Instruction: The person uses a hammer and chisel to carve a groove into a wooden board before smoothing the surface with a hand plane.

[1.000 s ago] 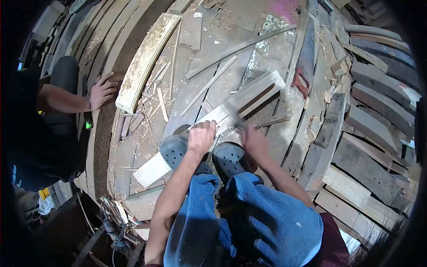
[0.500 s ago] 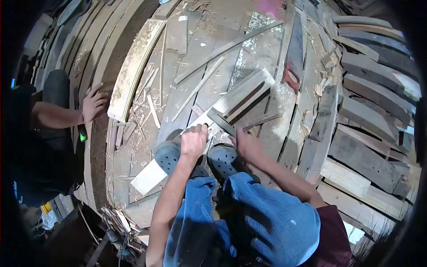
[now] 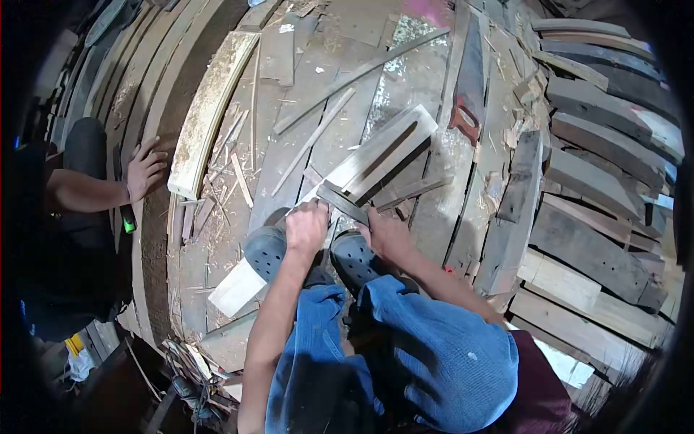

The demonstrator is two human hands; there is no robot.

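Observation:
A pale wooden board (image 3: 376,155) with a long dark slot lies diagonally on the plank floor, under my left shoe. My left hand (image 3: 307,226) is closed at the board near the slot's lower end; what its fingers hold is hidden. Across the board, between my hands, is a short flat dark bar, perhaps a tool head (image 3: 342,201). My right hand (image 3: 387,233) is closed at the bar's right end, its fingers partly hidden. Beside the board's right edge lies a grey wood strip (image 3: 416,189).
A handsaw with a red handle (image 3: 465,121) lies at the upper right. Stacked curved timbers (image 3: 593,181) stand at the right. At the left, a co-worker's hand (image 3: 147,170) rests beside a yellowish beam (image 3: 210,119). Shavings and thin sticks (image 3: 313,142) litter the floor.
The flat dark bar, blurred a second ago, now lies lower and sharp on the board. The whole view has shifted, so the scene sits further left.

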